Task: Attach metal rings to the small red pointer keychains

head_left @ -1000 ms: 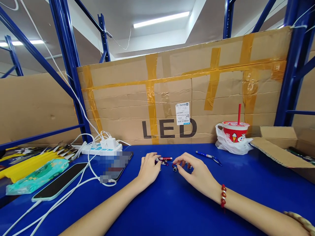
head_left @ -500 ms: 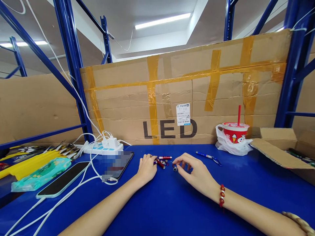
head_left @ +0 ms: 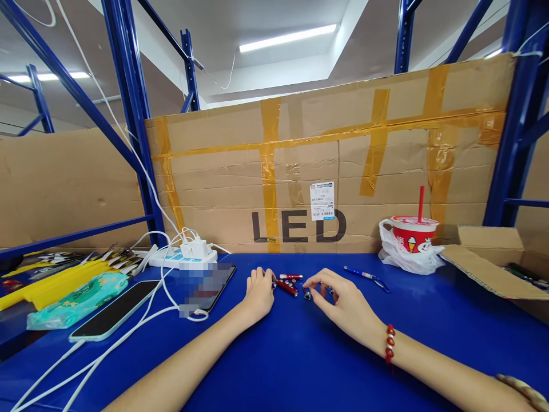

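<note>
Two red tubes point(head_left: 287, 288) lie exposed right of the left hand point(head_left: 259, 296), which has shifted left, uncovering the nearer; the right hand point(head_left: 342, 297) curls its fingers at a metallic piece point(head_left: 307, 296), neither grip discernible.

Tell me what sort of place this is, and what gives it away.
Probably a workbench in a storeroom or workshop: blue metal racking frames the blue tabletop, and a large taped cardboard sheet marked LED stands behind it.
</note>
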Demonstrator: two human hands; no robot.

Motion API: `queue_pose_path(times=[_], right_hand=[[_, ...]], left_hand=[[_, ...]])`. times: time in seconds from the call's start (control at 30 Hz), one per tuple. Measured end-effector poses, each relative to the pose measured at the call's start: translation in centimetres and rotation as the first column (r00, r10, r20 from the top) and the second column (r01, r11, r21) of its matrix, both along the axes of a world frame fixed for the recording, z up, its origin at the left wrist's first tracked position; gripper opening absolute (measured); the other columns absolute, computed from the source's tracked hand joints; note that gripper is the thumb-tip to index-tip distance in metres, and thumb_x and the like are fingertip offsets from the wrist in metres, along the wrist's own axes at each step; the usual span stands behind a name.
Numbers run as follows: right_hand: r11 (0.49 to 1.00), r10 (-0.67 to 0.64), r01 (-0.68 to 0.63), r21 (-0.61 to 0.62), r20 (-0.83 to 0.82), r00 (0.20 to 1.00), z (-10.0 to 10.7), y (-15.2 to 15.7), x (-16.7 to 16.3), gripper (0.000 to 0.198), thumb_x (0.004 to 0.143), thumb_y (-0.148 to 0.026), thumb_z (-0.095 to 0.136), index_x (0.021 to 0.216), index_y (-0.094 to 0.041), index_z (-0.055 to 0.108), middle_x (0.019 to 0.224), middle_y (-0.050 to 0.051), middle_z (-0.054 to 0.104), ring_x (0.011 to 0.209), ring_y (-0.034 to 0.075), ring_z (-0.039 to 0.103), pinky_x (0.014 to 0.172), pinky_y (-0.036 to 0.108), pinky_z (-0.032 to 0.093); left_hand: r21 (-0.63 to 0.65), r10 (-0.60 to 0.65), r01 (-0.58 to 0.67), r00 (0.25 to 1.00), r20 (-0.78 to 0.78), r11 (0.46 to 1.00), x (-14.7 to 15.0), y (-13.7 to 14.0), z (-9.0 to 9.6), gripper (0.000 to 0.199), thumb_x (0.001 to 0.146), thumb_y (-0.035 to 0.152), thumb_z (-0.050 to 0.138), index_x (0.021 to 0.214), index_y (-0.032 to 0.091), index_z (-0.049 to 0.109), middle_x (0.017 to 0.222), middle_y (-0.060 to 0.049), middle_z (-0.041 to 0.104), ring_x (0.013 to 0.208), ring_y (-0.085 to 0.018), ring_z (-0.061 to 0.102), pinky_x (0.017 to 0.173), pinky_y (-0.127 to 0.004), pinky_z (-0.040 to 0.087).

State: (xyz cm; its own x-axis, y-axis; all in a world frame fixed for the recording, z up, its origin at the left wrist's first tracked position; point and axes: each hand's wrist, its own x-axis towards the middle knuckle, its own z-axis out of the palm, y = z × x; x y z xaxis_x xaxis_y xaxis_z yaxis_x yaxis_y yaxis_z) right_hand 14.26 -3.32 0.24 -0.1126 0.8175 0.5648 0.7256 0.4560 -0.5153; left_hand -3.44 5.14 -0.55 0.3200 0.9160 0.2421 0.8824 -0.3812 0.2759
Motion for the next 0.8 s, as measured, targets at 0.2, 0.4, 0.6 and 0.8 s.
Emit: queue_pose_path(times=[0.2,0.4,0.6,0.8], right_hand=[[1.000,-0.003,0.003,0.010,0.009,1.000,0.0,-0.1,-0.1,0.020,0.082,-0.030,0.043,0.090,-0.023,0.060,0.092,-0.001,0.053,0.064,0.006,0.048,0.054,0.021,0.037],[1.000,0.001,-0.001,0.014,0.001,1.000,0.0,-0.1,-0.1,0.019,0.081,-0.030,0.043,0.088,-0.023,0.060,0.093,-0.001,0.053,0.061,0.005,0.048,0.052,0.020,0.037],[1.000,-0.002,0.002,-0.006,0.002,1.000,0.0,-0.2,-0.1,0.020,0.081,-0.031,0.043,0.089,-0.024,0.060,0.095,-0.001,0.053,0.062,0.005,0.048,0.055,0.021,0.038],[1.000,0.012,-0.012,0.013,0.009,1.000,-0.1,0.0,-0.1,0.020,0.081,-0.032,0.043,0.089,-0.023,0.060,0.094,0.000,0.053,0.061,0.006,0.049,0.057,0.023,0.040]], left_hand=[[-0.018,-0.007,0.007,1.000,0.015,1.000,0.2,0.0,0.2,0.030,0.083,0.007,0.032,0.105,0.016,0.051,0.110,-0.006,0.042,0.103,-0.020,0.034,0.086,-0.032,0.027],[-0.078,0.065,-0.063,0.998,0.024,0.995,0.3,-0.2,0.9,0.024,0.087,0.015,0.036,0.108,0.013,0.049,0.113,-0.007,0.042,0.105,-0.020,0.035,0.087,-0.031,0.028],[-0.075,0.078,-0.076,0.997,0.023,0.994,0.0,0.0,0.8,0.026,0.087,0.017,0.036,0.110,0.013,0.048,0.114,-0.009,0.040,0.105,-0.021,0.035,0.088,-0.033,0.028],[-0.015,0.033,-0.033,0.999,0.008,0.999,-0.7,0.8,0.3,0.041,0.088,0.017,0.032,0.127,0.023,0.043,0.113,-0.010,0.039,0.107,-0.022,0.032,0.090,-0.034,0.027]])
